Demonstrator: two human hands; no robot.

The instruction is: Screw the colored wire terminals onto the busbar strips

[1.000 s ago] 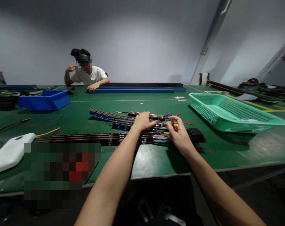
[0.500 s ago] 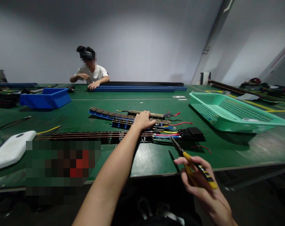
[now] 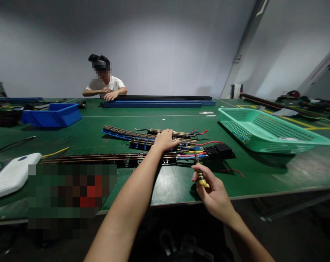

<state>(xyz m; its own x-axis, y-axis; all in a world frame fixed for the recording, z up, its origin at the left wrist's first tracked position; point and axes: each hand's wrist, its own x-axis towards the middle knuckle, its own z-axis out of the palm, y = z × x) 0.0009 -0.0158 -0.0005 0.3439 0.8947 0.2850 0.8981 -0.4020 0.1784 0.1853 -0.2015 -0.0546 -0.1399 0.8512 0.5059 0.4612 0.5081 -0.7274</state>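
My left hand (image 3: 164, 140) lies over several long strips with copper-coloured rods (image 3: 140, 137) on blue and black bases, fingers curled over their far side. Nearer to me is a longer black strip (image 3: 99, 159) with thin copper-coloured rods. Red, blue and yellow wires (image 3: 188, 156) join its right end to a black block (image 3: 221, 150). My right hand (image 3: 215, 191) is closed around yellow-and-black pliers (image 3: 201, 177). Their jaws point away from me and are at the wires beside the block; whether they grip a wire I cannot tell.
A green mesh basket (image 3: 263, 143) stands right, a blue bin (image 3: 52, 115) left. A white device (image 3: 14, 174) lies at the near left. A loose red wire (image 3: 234, 171) is near the front edge. Across the table a person (image 3: 106, 87) handles long blue bars (image 3: 154, 104).
My right hand has moved left and forward, bringing the pliers to the wires; their spread handles have closed together. My left hand stays put. The person opposite has drawn both hands together.
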